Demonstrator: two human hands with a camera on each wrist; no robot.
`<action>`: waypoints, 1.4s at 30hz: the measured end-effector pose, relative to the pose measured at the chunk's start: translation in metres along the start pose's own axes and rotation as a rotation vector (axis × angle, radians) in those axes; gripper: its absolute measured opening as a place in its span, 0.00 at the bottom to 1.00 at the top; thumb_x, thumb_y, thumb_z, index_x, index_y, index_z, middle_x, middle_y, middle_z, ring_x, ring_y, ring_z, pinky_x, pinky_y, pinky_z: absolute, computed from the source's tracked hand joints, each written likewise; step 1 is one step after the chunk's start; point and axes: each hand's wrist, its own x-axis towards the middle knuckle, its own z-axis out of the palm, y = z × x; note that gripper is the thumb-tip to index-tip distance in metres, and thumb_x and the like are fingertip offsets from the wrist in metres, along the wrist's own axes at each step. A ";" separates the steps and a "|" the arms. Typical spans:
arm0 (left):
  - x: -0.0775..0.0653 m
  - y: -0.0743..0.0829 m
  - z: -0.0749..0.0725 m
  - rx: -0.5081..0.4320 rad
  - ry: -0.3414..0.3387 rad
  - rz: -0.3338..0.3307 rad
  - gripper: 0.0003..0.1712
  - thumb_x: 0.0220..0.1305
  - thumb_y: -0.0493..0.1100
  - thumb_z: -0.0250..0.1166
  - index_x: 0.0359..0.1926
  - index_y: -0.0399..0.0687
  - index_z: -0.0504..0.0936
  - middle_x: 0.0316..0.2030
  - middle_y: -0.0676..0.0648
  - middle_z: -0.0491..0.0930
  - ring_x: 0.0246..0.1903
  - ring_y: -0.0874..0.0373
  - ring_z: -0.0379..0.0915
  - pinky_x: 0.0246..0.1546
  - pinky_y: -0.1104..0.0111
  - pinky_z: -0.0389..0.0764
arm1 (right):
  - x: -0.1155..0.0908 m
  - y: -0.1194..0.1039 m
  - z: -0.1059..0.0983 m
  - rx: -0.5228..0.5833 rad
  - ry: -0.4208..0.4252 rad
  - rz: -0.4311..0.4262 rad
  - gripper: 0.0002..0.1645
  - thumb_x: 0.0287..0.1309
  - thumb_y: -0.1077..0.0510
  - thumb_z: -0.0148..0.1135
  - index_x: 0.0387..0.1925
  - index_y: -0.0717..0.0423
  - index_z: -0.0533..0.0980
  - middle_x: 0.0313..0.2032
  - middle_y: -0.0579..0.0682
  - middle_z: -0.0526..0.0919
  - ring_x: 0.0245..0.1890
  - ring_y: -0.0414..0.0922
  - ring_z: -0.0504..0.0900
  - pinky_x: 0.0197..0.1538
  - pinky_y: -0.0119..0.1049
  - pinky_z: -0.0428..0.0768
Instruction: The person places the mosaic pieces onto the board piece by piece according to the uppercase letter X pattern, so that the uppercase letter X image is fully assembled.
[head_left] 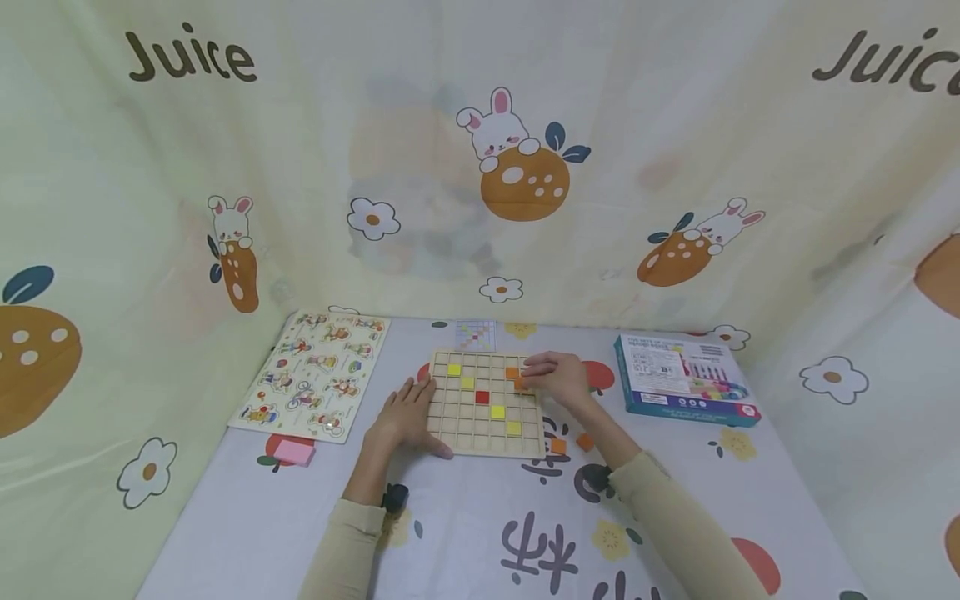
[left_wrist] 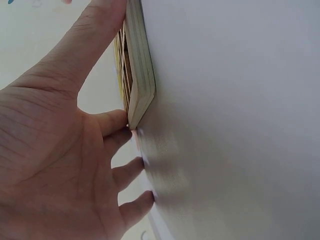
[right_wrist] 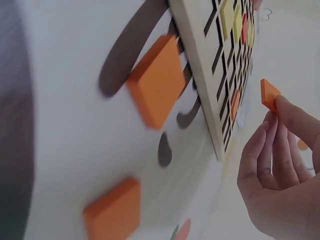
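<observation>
A wooden grid board [head_left: 457,429] lies on the table with a diagonal of several yellow tiles [head_left: 498,412] and one red tile [head_left: 482,397]. One orange tile [head_left: 512,373] sits in a cell near its far right corner. My right hand [head_left: 562,379] pinches another orange tile [right_wrist: 270,95] between thumb and fingertips, just above the board's right side. Two loose orange tiles [right_wrist: 157,85] lie by the board's near right corner. With fingers spread, my left hand [head_left: 405,417] rests against the board's left edge, its thumb along the near left corner.
A small pattern card [head_left: 476,335] lies behind the board. On the left are a picture puzzle board [head_left: 315,375] and a pink block [head_left: 295,452]. A boxed set [head_left: 686,379] stands at the right. A printed curtain [head_left: 420,150] surrounds the table.
</observation>
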 end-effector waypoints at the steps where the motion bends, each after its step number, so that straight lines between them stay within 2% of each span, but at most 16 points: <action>1: 0.000 0.000 0.000 0.000 0.000 0.001 0.80 0.37 0.69 0.85 0.82 0.39 0.52 0.82 0.39 0.51 0.81 0.36 0.39 0.79 0.40 0.48 | 0.001 -0.001 0.002 -0.002 0.001 0.001 0.20 0.55 0.57 0.80 0.50 0.50 0.86 0.36 0.43 0.92 0.47 0.45 0.89 0.50 0.41 0.80; 7: 0.000 0.000 0.001 -0.001 0.000 0.005 0.80 0.37 0.69 0.85 0.82 0.40 0.53 0.82 0.40 0.51 0.81 0.36 0.39 0.79 0.40 0.48 | 0.009 -0.004 0.017 0.008 -0.016 -0.018 0.19 0.53 0.57 0.82 0.47 0.51 0.87 0.34 0.43 0.92 0.45 0.45 0.90 0.58 0.47 0.81; 16: 0.000 -0.001 0.000 0.001 -0.011 0.005 0.81 0.37 0.71 0.84 0.83 0.41 0.52 0.82 0.41 0.50 0.81 0.37 0.39 0.79 0.40 0.49 | 0.019 0.004 0.040 -0.036 -0.022 -0.141 0.13 0.54 0.57 0.81 0.41 0.50 0.87 0.30 0.39 0.90 0.35 0.40 0.89 0.48 0.44 0.86; 20: 0.000 -0.002 0.001 -0.003 -0.016 0.007 0.81 0.37 0.70 0.85 0.83 0.41 0.51 0.83 0.41 0.49 0.82 0.38 0.38 0.79 0.41 0.48 | 0.019 0.004 0.046 -0.105 -0.012 -0.184 0.10 0.57 0.57 0.79 0.40 0.49 0.87 0.30 0.38 0.90 0.34 0.38 0.88 0.45 0.40 0.87; 22: 0.000 -0.002 0.001 -0.003 -0.014 0.007 0.81 0.37 0.71 0.84 0.83 0.41 0.51 0.83 0.41 0.49 0.82 0.38 0.38 0.79 0.41 0.48 | 0.018 0.003 0.048 -0.126 -0.013 -0.207 0.09 0.58 0.58 0.79 0.40 0.49 0.88 0.30 0.39 0.90 0.34 0.37 0.88 0.44 0.40 0.87; 26: 0.001 -0.004 0.001 0.004 -0.011 0.005 0.81 0.37 0.71 0.84 0.83 0.41 0.51 0.83 0.42 0.49 0.82 0.38 0.38 0.79 0.41 0.48 | 0.018 -0.001 0.050 -0.131 -0.041 -0.219 0.10 0.57 0.61 0.78 0.41 0.49 0.88 0.32 0.39 0.91 0.36 0.38 0.89 0.48 0.42 0.87; 31: 0.001 -0.002 0.000 0.010 -0.013 -0.001 0.81 0.37 0.71 0.84 0.83 0.41 0.51 0.83 0.42 0.49 0.82 0.39 0.38 0.79 0.41 0.48 | 0.014 -0.001 0.045 -0.117 -0.070 -0.204 0.13 0.57 0.60 0.78 0.44 0.49 0.88 0.35 0.38 0.91 0.39 0.38 0.89 0.53 0.44 0.85; 37: 0.000 0.002 -0.002 0.000 -0.006 0.011 0.80 0.37 0.70 0.85 0.82 0.39 0.52 0.82 0.40 0.50 0.81 0.37 0.39 0.78 0.40 0.49 | -0.001 0.001 0.027 -0.089 -0.009 -0.178 0.12 0.57 0.60 0.79 0.43 0.51 0.88 0.35 0.42 0.91 0.39 0.42 0.89 0.50 0.46 0.86; 42: -0.001 0.001 -0.002 0.017 -0.007 0.004 0.80 0.38 0.69 0.85 0.82 0.39 0.52 0.82 0.40 0.50 0.81 0.37 0.39 0.79 0.41 0.48 | -0.017 0.002 0.009 -0.088 0.014 -0.107 0.11 0.57 0.58 0.78 0.42 0.49 0.87 0.37 0.43 0.90 0.40 0.43 0.89 0.51 0.46 0.86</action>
